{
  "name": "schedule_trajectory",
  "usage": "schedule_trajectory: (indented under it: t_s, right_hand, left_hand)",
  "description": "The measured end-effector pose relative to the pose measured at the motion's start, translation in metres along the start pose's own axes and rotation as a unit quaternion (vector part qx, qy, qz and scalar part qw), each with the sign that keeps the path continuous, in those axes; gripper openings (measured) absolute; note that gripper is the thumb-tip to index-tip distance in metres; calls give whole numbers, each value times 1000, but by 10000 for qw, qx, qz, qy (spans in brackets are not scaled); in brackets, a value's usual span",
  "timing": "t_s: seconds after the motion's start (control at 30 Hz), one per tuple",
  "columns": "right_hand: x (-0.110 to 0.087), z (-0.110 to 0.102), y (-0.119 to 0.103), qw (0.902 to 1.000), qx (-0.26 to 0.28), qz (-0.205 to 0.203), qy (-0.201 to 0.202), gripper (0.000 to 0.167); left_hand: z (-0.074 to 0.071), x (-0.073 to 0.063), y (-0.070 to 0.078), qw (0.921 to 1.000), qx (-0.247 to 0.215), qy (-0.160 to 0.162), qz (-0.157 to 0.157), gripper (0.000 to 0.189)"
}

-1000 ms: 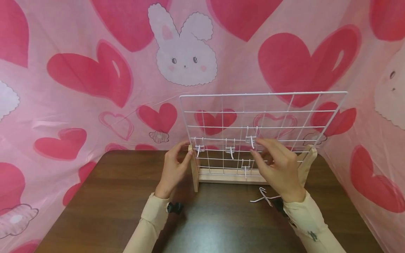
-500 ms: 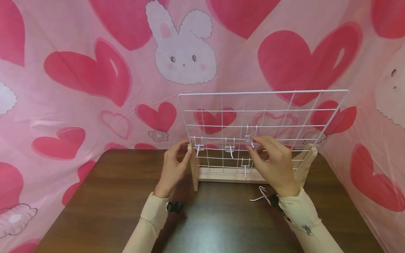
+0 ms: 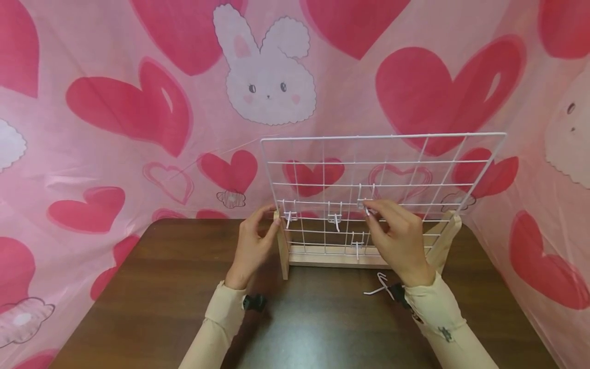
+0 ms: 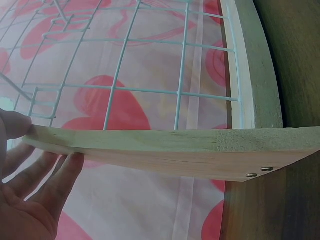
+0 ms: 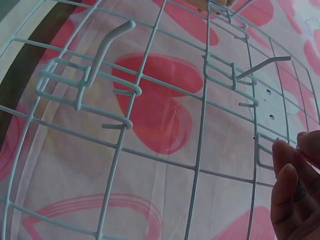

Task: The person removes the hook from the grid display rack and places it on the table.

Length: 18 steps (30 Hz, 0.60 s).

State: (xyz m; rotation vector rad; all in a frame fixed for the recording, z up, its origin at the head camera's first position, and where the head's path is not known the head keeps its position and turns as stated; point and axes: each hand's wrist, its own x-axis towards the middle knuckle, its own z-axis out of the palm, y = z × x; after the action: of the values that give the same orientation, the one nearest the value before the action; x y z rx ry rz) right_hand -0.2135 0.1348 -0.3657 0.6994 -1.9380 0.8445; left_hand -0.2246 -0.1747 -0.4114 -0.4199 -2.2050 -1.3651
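A white wire grid panel (image 3: 324, 162) stands upright in a pale wooden stand (image 3: 341, 262). My left hand (image 3: 251, 243) grips the top of the left wooden post (image 4: 150, 155), thumb on one side and fingers on the other. My right hand (image 3: 400, 238) pinches the prong of a white wire hook (image 3: 360, 203) that hangs on the grid; the fingertips cover part of it. Three more hooks hang nearby: one at the left edge (image 3: 289, 218), a middle hook (image 3: 335, 219) and a lower hook (image 5: 84, 80).
A loose white hook (image 3: 385, 288) lies on the dark wooden table (image 3: 184, 307), close to the right wrist's black camera (image 3: 399, 296). The right wooden post (image 3: 446, 238) stands behind the right hand. Pink heart-patterned cloth (image 3: 345, 102) hangs behind and at both sides.
My right hand has moved slightly left, and its thumb and finger have closed from beside the hook onto its prong. The left hand keeps its grip on the post.
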Motion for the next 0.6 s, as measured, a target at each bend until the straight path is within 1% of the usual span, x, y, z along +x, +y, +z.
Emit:
schedule_trajectory:
  t_s: [0.2,0.4,0.6]
  right_hand:
    - [0,0,0,10000,77,-4,43,17]
    - [3,1,-2,9987,365,132,324,21]
    - [6,1,-4,9975,494,140,489,20]
  left_hand:
    - [0,-1,0,9999,139,52,70,30]
    - [0,-1,-1,10000,83,-21,29,30]
    - [0,0,0,9998,198,-15,67,28]
